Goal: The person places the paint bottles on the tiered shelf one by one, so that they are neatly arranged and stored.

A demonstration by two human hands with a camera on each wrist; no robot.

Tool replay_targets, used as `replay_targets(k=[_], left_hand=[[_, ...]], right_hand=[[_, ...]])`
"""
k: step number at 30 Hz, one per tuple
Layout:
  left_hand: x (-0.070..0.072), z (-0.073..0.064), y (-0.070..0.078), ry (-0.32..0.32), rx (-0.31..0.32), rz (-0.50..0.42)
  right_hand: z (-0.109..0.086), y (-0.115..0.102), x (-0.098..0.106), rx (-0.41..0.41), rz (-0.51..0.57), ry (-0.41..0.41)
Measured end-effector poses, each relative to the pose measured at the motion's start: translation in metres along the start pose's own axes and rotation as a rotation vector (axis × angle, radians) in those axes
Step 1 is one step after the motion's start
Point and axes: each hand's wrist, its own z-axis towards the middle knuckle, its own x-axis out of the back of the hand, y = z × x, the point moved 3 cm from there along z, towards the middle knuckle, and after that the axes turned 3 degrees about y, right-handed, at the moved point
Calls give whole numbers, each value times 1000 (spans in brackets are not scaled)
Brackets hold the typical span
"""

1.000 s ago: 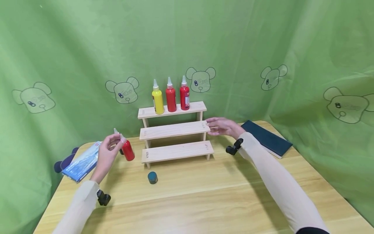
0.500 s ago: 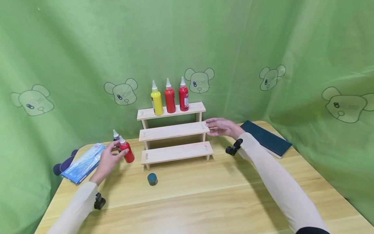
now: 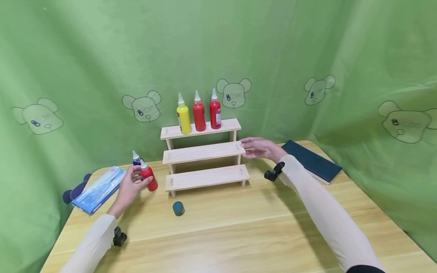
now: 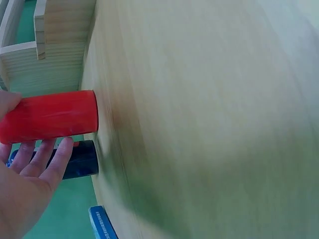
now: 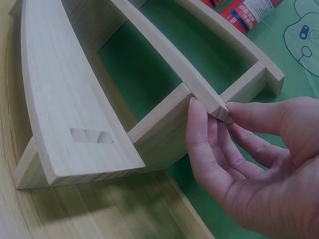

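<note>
My left hand (image 3: 129,186) holds a red paint bottle (image 3: 149,177) with a pointed white cap, left of the wooden tiered shelf (image 3: 208,177). In the left wrist view, the thumb lies on one side of the red bottle and the fingers on the other. Just behind it stands a dark blue bottle (image 4: 82,160), partly hidden by the fingers. My right hand (image 3: 261,148) pinches the right end of the shelf's middle step (image 5: 167,55) between thumb and fingers. On the top step stand one yellow bottle (image 3: 184,119) and two red bottles (image 3: 199,117), all upright.
A small teal-lidded jar (image 3: 178,208) stands in front of the shelf. At the left lies a blue flat box (image 3: 99,191), with a purple object (image 3: 76,191) behind it. A dark green book (image 3: 310,161) lies at the right. Green curtain (image 3: 273,57) surrounds the table.
My left hand has shifted from the red bottle's cap down to its body. That bottle has moved slightly lower. The dark blue bottle shows more now. My right hand stays at the shelf.
</note>
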Motion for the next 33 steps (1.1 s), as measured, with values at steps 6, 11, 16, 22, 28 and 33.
replay_targets(k=[6,11,16,22,28,33], left_hand=[[0,0,1,23,38,4],[3,-3,3,37,13,25],[9,-6,16,108,-28,-7],[11,-8,32,150,-81,-44],[7,-4,39,185,-92,-62],[2,4,51,186,-129,-64]], right_hand=[[2,0,3,-4,23,-2],[3,0,2,-11,23,-1],[3,1,3,-3,12,-6],[2,5,5,-9,18,-9],[3,5,6,-7,16,-12],[4,4,6,-6,30,-9]])
